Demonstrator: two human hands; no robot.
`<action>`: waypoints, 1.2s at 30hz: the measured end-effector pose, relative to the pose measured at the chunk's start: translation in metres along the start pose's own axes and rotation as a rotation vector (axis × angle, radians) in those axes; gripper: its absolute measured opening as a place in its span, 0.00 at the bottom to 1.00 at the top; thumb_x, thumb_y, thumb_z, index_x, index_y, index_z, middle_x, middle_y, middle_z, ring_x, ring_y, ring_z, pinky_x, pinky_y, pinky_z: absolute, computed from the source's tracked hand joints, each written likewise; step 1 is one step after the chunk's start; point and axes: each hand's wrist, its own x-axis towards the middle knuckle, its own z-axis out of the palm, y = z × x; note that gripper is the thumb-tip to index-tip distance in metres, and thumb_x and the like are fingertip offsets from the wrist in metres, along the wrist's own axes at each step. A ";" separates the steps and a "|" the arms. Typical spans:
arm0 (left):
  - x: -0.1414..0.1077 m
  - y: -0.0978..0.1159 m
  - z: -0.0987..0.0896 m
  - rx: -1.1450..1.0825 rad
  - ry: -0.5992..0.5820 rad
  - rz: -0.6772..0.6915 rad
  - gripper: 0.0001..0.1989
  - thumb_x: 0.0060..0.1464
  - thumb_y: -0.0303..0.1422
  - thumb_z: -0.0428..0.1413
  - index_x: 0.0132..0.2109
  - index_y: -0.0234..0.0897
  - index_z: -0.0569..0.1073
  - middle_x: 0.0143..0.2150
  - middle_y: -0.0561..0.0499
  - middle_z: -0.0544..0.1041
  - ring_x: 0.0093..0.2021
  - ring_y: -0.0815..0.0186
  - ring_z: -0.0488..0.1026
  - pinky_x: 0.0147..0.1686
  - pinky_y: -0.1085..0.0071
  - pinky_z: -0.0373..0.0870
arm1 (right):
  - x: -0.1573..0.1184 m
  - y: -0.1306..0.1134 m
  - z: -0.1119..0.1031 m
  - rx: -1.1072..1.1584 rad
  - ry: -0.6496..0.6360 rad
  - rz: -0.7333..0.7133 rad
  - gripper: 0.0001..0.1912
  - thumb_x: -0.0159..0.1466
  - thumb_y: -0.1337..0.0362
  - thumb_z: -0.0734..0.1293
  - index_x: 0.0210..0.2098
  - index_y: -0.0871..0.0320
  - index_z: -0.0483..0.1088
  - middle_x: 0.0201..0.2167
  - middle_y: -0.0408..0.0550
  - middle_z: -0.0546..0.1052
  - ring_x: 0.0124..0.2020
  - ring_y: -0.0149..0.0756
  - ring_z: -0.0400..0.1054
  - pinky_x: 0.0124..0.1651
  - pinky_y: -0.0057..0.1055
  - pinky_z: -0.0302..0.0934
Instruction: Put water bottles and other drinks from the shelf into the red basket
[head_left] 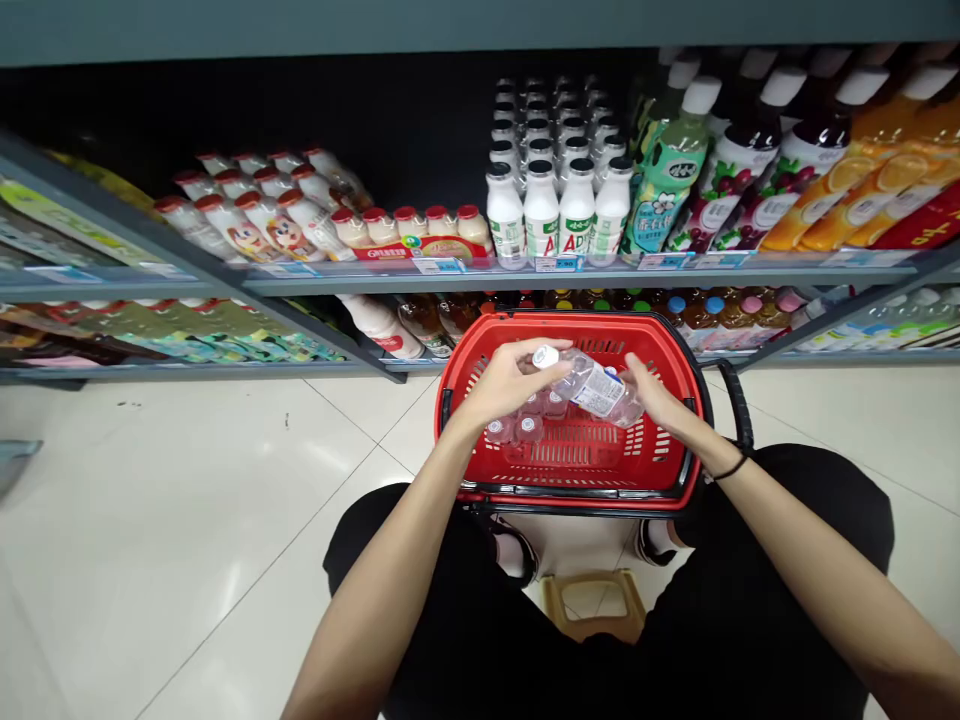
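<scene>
A clear plastic bottle (600, 388) with a white cap and a white printed label lies slanted above the red shopping basket (450, 400). My left hand (514, 380) grips its cap end, thumb and fingers on either side of the neck. At the bottle's base, my right hand (652, 395) holds the other end, its fingers partly hidden. Several small clear bottles with white caps (529, 428) stand inside the basket, towards its left side, below my left hand. The basket's black handle (736, 405) sticks out on the right.
Behind the basket is a shelf (375, 283) with white bottles (540, 210), red-capped bottles (247, 220), a green drink bottle (671, 170) and orange juice bottles (885, 170). More bottles fill the lower shelf. A tan stool (592, 625) shows between my legs on the tiled floor (187, 480).
</scene>
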 end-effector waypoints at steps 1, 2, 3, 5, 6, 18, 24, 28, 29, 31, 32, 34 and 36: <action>0.002 -0.006 0.009 0.038 -0.019 -0.033 0.28 0.54 0.43 0.66 0.59 0.34 0.78 0.50 0.42 0.82 0.41 0.64 0.78 0.41 0.70 0.74 | 0.000 0.001 0.000 -0.211 -0.054 0.015 0.43 0.75 0.39 0.41 0.42 0.59 0.79 0.41 0.57 0.83 0.47 0.48 0.79 0.49 0.36 0.69; 0.004 -0.012 0.018 0.096 -0.034 -0.056 0.28 0.54 0.43 0.66 0.59 0.34 0.78 0.50 0.43 0.83 0.40 0.64 0.78 0.40 0.70 0.73 | -0.001 0.001 -0.001 -0.387 -0.097 0.029 0.40 0.76 0.44 0.42 0.43 0.59 0.79 0.43 0.59 0.83 0.49 0.48 0.78 0.51 0.37 0.69; 0.006 -0.020 0.027 0.177 -0.044 -0.064 0.26 0.55 0.42 0.65 0.57 0.34 0.80 0.49 0.44 0.83 0.40 0.64 0.78 0.40 0.70 0.72 | -0.002 0.000 -0.001 -0.519 -0.120 0.044 0.36 0.77 0.47 0.45 0.45 0.61 0.78 0.46 0.61 0.82 0.51 0.50 0.77 0.52 0.38 0.68; 0.012 -0.038 0.046 0.392 -0.065 -0.061 0.19 0.56 0.43 0.62 0.48 0.33 0.83 0.41 0.47 0.84 0.36 0.65 0.76 0.38 0.71 0.70 | -0.004 -0.001 -0.004 -0.663 -0.089 0.075 0.27 0.75 0.53 0.54 0.51 0.65 0.76 0.50 0.67 0.80 0.54 0.55 0.75 0.56 0.43 0.66; 0.014 -0.049 0.055 0.524 -0.082 -0.071 0.18 0.57 0.44 0.61 0.42 0.32 0.83 0.36 0.48 0.83 0.33 0.66 0.74 0.36 0.71 0.68 | -0.005 -0.002 -0.007 -0.702 -0.062 0.091 0.25 0.74 0.55 0.57 0.54 0.68 0.75 0.52 0.70 0.79 0.56 0.58 0.74 0.58 0.46 0.65; 0.036 -0.176 0.086 1.167 -0.276 -0.536 0.17 0.56 0.42 0.63 0.40 0.28 0.81 0.39 0.38 0.83 0.39 0.60 0.79 0.38 0.71 0.70 | -0.016 -0.019 -0.030 -0.750 -0.309 0.108 0.24 0.73 0.58 0.60 0.57 0.68 0.76 0.55 0.71 0.77 0.58 0.57 0.74 0.57 0.47 0.68; 0.037 -0.198 0.078 1.263 -0.273 -0.664 0.23 0.61 0.46 0.58 0.47 0.28 0.80 0.49 0.34 0.82 0.49 0.55 0.80 0.45 0.70 0.73 | -0.020 -0.018 -0.038 -0.713 -0.310 0.089 0.23 0.74 0.60 0.60 0.58 0.71 0.75 0.57 0.72 0.76 0.59 0.56 0.73 0.59 0.46 0.68; 0.036 -0.195 0.085 1.301 -0.276 -0.694 0.24 0.63 0.45 0.55 0.52 0.27 0.78 0.52 0.32 0.81 0.53 0.52 0.79 0.51 0.66 0.73 | -0.020 -0.014 -0.037 -0.704 -0.314 0.066 0.23 0.73 0.60 0.61 0.57 0.71 0.75 0.56 0.71 0.77 0.59 0.56 0.73 0.60 0.45 0.67; 0.034 -0.191 0.086 1.306 -0.275 -0.696 0.24 0.63 0.45 0.55 0.53 0.28 0.78 0.53 0.32 0.80 0.55 0.51 0.78 0.52 0.64 0.73 | -0.021 -0.014 -0.036 -0.707 -0.311 0.056 0.22 0.73 0.60 0.61 0.57 0.70 0.76 0.56 0.71 0.77 0.59 0.56 0.73 0.60 0.45 0.67; 0.031 -0.179 0.088 1.305 -0.277 -0.699 0.23 0.61 0.43 0.57 0.53 0.29 0.78 0.54 0.32 0.80 0.56 0.50 0.77 0.55 0.62 0.72 | -0.025 -0.018 -0.034 -0.721 -0.303 0.036 0.22 0.73 0.61 0.60 0.56 0.69 0.77 0.55 0.70 0.78 0.59 0.55 0.74 0.59 0.44 0.68; 0.029 -0.172 0.088 1.301 -0.275 -0.693 0.22 0.61 0.42 0.57 0.54 0.30 0.78 0.56 0.33 0.79 0.58 0.50 0.77 0.57 0.61 0.71 | -0.027 -0.020 -0.032 -0.730 -0.298 0.027 0.21 0.73 0.62 0.60 0.55 0.69 0.77 0.54 0.69 0.78 0.58 0.56 0.75 0.58 0.44 0.68; 0.026 -0.158 0.089 1.283 -0.283 -0.700 0.20 0.59 0.39 0.58 0.54 0.32 0.79 0.56 0.34 0.80 0.58 0.50 0.77 0.58 0.60 0.72 | -0.031 -0.025 -0.029 -0.749 -0.293 0.008 0.20 0.72 0.64 0.60 0.54 0.68 0.78 0.53 0.69 0.79 0.57 0.56 0.75 0.57 0.44 0.69; 0.023 -0.145 0.089 1.261 -0.296 -0.690 0.23 0.56 0.36 0.59 0.56 0.31 0.77 0.57 0.32 0.78 0.60 0.47 0.76 0.60 0.57 0.70 | -0.032 -0.029 -0.025 -0.766 -0.288 -0.007 0.19 0.71 0.65 0.61 0.53 0.67 0.79 0.52 0.69 0.80 0.56 0.57 0.76 0.56 0.45 0.69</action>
